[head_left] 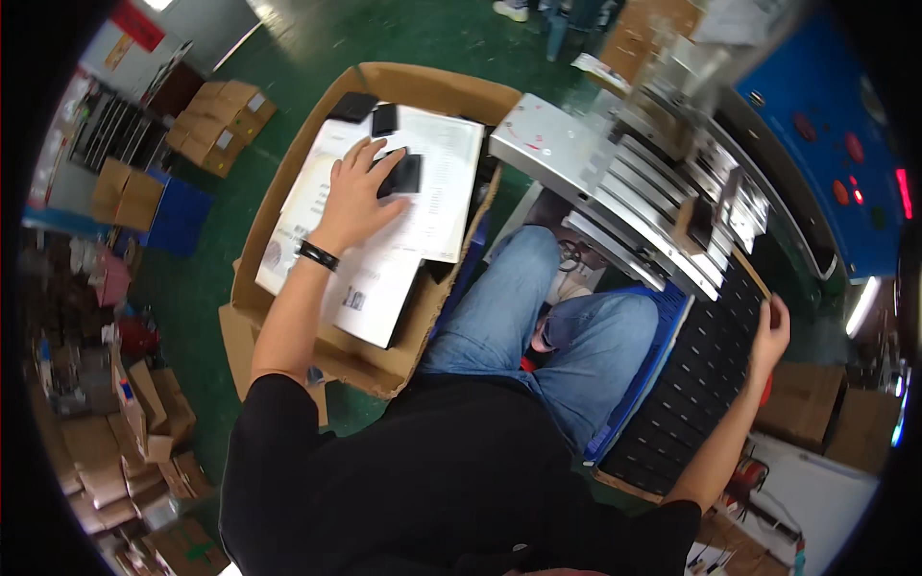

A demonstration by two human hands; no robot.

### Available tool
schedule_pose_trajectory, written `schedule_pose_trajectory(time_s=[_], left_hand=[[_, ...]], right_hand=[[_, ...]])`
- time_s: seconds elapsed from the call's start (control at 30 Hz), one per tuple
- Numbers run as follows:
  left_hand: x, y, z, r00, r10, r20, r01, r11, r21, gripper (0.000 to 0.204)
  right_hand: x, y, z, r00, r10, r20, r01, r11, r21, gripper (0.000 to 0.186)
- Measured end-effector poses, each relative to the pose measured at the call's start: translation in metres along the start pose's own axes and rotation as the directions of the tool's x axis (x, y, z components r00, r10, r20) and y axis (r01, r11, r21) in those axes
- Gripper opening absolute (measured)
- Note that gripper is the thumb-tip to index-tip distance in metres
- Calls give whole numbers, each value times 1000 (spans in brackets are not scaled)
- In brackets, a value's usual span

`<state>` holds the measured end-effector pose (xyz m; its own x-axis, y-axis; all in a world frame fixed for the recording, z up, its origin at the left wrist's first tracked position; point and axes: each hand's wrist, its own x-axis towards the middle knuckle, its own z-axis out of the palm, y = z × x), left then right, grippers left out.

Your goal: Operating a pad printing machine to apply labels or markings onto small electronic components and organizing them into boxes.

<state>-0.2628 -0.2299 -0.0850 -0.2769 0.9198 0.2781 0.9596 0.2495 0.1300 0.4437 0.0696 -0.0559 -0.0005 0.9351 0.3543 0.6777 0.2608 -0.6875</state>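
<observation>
My left hand [360,197] is open over white printed sheets [447,206] in a cardboard box [440,82]. Its fingers are spread, with the fingertips at a flat black piece [408,176]; whether they press on it I cannot tell. Two more black pieces lie at the far end of the sheets, one square [352,107] and one smaller [384,119]. On the far right, my right hand [771,336] is beside the outer edge of a black panel [687,384] marked with rows of small light spots. Its fingers are loosely bent and slightly apart, with nothing seen in them.
A metal machine bed [557,144] with slotted rails stands ahead to the right, beside a blue control panel [826,125] with lit red buttons. A blue crate [639,384] is beside my right leg. Cardboard boxes [221,125] stand on the green floor at left.
</observation>
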Motion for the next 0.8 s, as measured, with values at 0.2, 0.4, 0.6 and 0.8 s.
schedule_pose_trajectory(time_s=[0.2,0.4,0.6,0.8], left_hand=[[32,-8,3,969,221,107,-218,975,-44,71],[68,88,-39,980,172,-101,-200,853,-482,69],[134,240,-37,718,607,-341,-689,549,-472,67],[172,322,5,566,774,-283,-808,454,-375,61]], right_hand=[[-18,-155,57,954,-138,265,-17,862,507,33],[8,-201,81,816,-139,561,-95,925,368,65],[-5,-196,76,868,-227,441,33,914,404,67],[-61,-111,34,990,-29,139,-48,852,521,59]])
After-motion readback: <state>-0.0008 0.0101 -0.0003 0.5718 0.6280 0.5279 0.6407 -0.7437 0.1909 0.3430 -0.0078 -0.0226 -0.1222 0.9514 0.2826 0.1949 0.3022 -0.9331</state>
